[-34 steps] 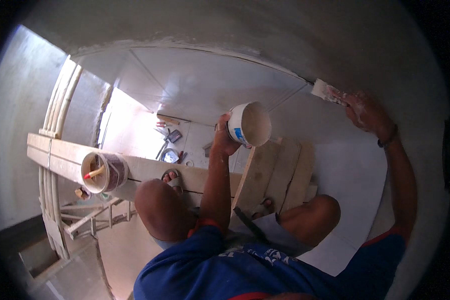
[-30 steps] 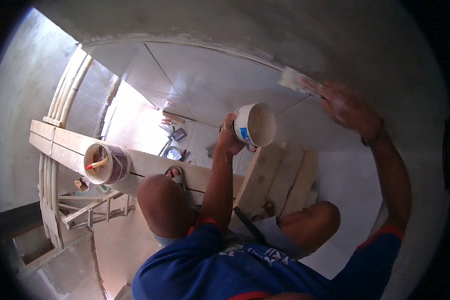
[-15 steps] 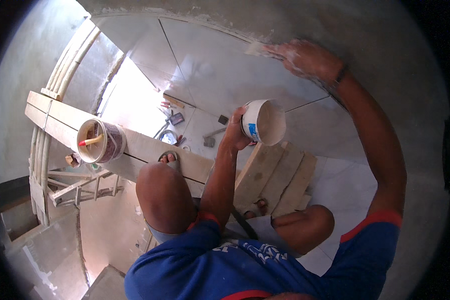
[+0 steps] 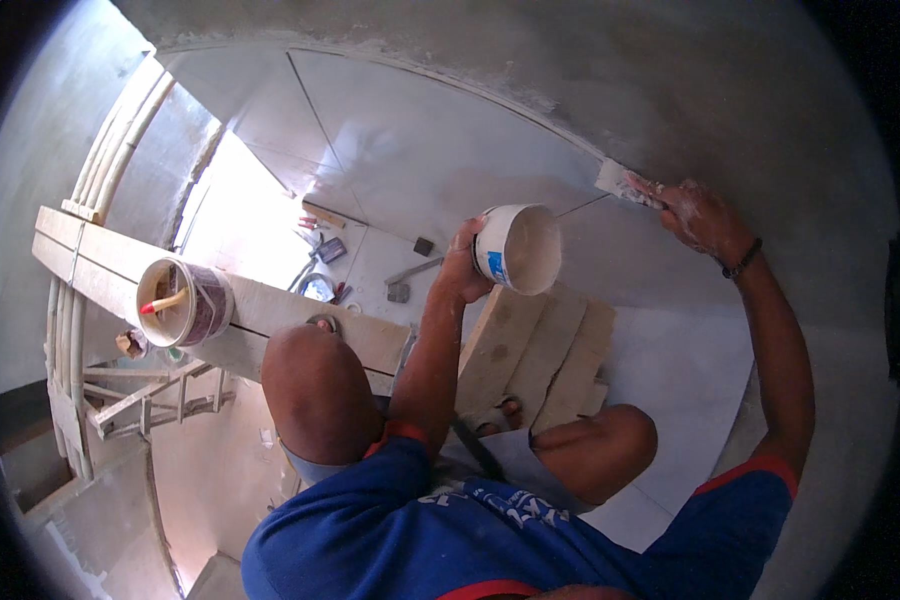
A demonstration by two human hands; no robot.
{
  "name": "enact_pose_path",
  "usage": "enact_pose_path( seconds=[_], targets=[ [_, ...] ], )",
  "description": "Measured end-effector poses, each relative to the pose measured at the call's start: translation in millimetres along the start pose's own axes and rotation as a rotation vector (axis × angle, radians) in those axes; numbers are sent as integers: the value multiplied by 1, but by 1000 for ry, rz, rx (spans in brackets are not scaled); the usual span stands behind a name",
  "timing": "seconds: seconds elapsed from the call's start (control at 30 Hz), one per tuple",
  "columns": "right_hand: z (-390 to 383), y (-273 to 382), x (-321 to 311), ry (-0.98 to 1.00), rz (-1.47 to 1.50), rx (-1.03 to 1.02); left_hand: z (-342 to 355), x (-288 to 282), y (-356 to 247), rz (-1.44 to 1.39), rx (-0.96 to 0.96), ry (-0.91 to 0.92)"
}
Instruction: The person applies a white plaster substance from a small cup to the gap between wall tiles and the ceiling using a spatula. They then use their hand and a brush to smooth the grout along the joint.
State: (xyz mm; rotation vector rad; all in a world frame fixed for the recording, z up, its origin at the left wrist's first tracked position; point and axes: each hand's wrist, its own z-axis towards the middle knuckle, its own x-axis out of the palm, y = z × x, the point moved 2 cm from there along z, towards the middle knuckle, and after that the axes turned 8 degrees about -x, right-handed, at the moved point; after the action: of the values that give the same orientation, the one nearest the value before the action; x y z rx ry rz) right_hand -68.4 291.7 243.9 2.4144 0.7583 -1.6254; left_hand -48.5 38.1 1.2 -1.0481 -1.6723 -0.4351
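Note:
My left hand (image 4: 463, 266) is closed around the side of a white plastic tub (image 4: 492, 240) with a blue patch. The tub tilts so its mouth faces right, and pale paste coats its inside. Up at the wall, my right hand (image 4: 708, 220) grips a small white spreader (image 4: 618, 180), its fingers smeared with paste. The spreader's edge meets the top border of the large grey wall tiles (image 4: 450, 140), close to a dark upright joint. Above that border runs bare grey plaster (image 4: 610, 90).
Pale planks (image 4: 100, 245) form a raised platform under my feet. A bucket (image 4: 210, 305) with a red-tipped, wooden-handled brush (image 4: 165, 302) stands on them at left. Short boards (image 4: 540, 345) lie below the tub. Down on the floor are a hammer (image 4: 400, 290) and other tools.
My right hand has slid the spreader rightward along the top edge of the tiles. The view has shifted slightly, and my left hand still holds the tub in nearly the same pose.

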Motion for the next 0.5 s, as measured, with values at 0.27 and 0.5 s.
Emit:
enact_pose_path(
  seconds=[0.27,0.5],
  targets=[
    [-51,-20,16,49,-25,111,6,9,6,29,-22,172],
    [-80,27,47,-252,1057,113,1,3,8,-135,35,317]
  ],
)
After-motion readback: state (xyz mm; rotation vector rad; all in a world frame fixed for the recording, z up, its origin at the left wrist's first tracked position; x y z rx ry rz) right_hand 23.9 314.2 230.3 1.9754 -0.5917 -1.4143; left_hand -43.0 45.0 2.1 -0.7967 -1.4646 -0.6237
